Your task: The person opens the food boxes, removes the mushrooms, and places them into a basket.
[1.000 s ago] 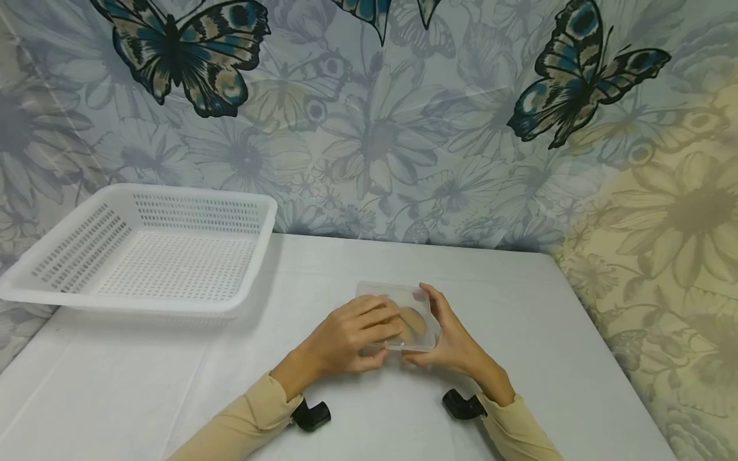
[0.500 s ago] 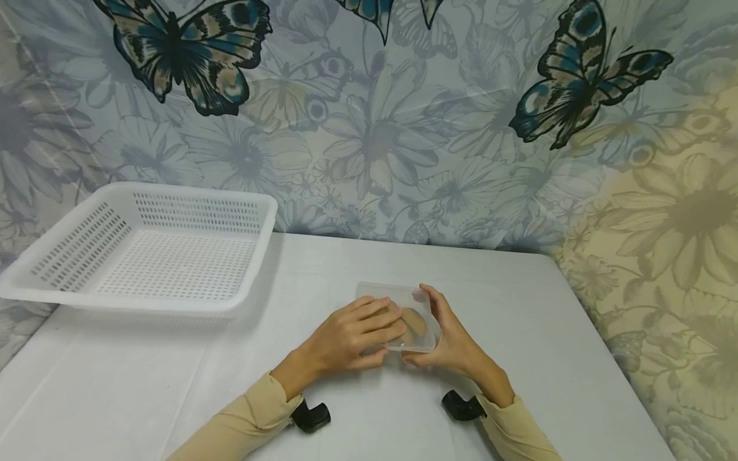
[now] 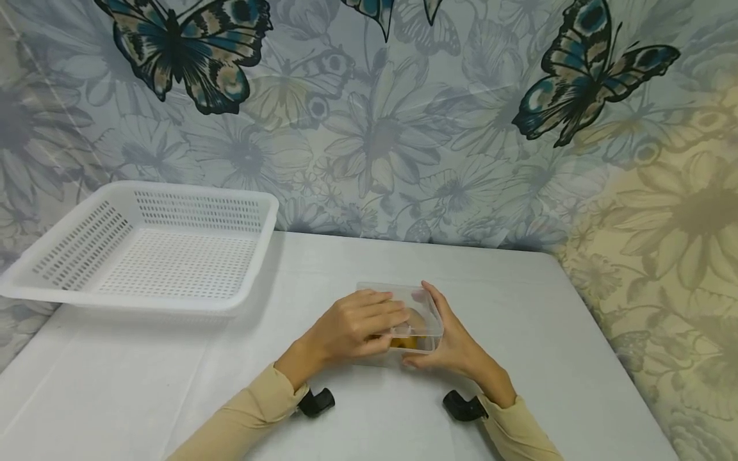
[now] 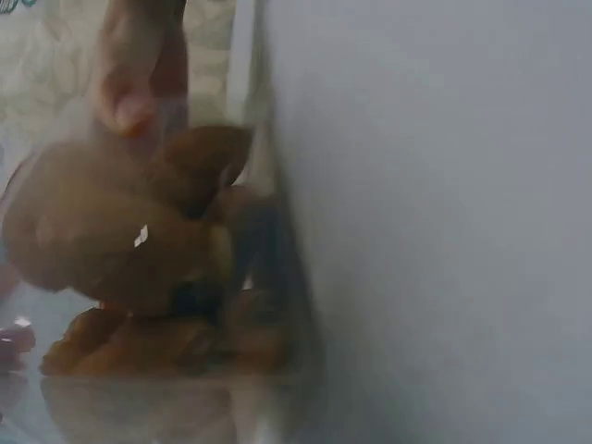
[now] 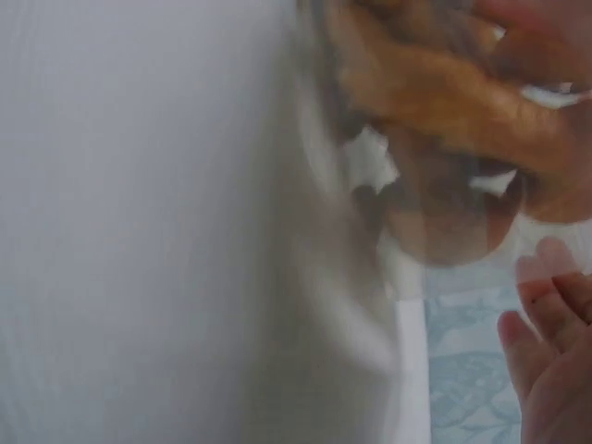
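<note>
A clear plastic box [image 3: 425, 344] sits on the table in front of me, its transparent lid [image 3: 428, 315] raised along the near edge. Orange-brown pieces [image 3: 403, 342] show in the gap below it. Seen through the plastic in the left wrist view, the rounded brown pieces [image 4: 111, 231] lie close together; their kind is unclear. My left hand [image 3: 353, 323] spreads its fingers over the lid's left part, with the thumb at the front edge. My right hand [image 3: 461, 346] grips the box's right side, thumb at the near corner and fingers behind. In the right wrist view, orange-brown pieces [image 5: 435, 102] fill the upper right.
A white perforated plastic basket [image 3: 173, 304] stands at the back left of the white-covered table [image 3: 323, 262]. Behind it hangs a flower-and-butterfly cloth [image 3: 380, 147]. A black wrist camera [image 3: 316, 402] is worn at the left cuff, another black camera [image 3: 463, 406] at the right.
The lid's near edge has come up off the box, showing orange-brown pieces beneath. My left hand and wrist have shifted slightly up and right; the right hand keeps its grip.
</note>
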Available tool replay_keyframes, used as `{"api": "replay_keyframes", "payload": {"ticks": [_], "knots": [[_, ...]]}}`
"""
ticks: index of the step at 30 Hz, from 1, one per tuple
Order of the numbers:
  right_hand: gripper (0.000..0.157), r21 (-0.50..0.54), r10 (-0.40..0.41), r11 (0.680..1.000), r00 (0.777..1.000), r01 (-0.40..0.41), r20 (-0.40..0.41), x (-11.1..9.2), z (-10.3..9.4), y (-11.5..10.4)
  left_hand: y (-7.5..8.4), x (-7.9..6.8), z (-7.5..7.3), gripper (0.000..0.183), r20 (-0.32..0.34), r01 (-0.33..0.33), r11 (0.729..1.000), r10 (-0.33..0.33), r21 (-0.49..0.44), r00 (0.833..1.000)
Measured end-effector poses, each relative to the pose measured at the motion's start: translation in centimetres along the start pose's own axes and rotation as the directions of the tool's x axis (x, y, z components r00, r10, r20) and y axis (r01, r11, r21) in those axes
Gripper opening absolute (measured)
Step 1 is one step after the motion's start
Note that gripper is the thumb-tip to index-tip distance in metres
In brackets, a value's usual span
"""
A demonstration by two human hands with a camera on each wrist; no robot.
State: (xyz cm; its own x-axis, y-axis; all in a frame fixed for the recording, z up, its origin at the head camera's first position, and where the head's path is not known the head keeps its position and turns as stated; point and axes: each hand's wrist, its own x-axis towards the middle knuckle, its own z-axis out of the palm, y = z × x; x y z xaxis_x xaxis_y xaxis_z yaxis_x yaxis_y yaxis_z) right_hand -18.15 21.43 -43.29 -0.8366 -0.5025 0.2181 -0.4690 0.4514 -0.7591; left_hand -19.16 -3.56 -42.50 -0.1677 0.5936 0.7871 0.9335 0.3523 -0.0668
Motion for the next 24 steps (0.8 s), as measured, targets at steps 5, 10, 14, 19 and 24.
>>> {"api": "replay_keyframes", "payload": {"ticks": [5,10,14,19,24], "knots": [[0.132,-0.006,0.020,1.000,1.000,-0.019,0.020,-0.1,-0.1,-0.2,0.2,-0.2,-0.4,0.036,0.065,0.019,0.999,-0.017,-0.039,0.998],[0.132,0.005,0.029,1.000,0.999,-0.029,0.023,-0.1,-0.2,-0.3,0.2,-0.1,-0.6,0.038,0.083,0.038,0.998,-0.035,-0.041,0.996],[0.134,0.024,0.048,0.998,0.998,-0.049,0.036,0.0,-0.2,-0.4,0.1,-0.1,-0.8,0.039,0.080,0.040,0.998,-0.036,-0.047,0.996],[0.136,0.028,0.097,0.995,0.994,-0.098,0.039,-0.2,-0.2,-0.6,-0.4,0.0,-1.4,0.037,0.049,0.060,0.996,-0.057,-0.069,0.997],[0.140,0.001,0.121,0.993,0.992,-0.121,0.044,-0.5,-0.6,-0.8,-1.0,0.1,-2.3,0.029,0.009,0.115,0.990,-0.114,-0.076,0.993]]}}
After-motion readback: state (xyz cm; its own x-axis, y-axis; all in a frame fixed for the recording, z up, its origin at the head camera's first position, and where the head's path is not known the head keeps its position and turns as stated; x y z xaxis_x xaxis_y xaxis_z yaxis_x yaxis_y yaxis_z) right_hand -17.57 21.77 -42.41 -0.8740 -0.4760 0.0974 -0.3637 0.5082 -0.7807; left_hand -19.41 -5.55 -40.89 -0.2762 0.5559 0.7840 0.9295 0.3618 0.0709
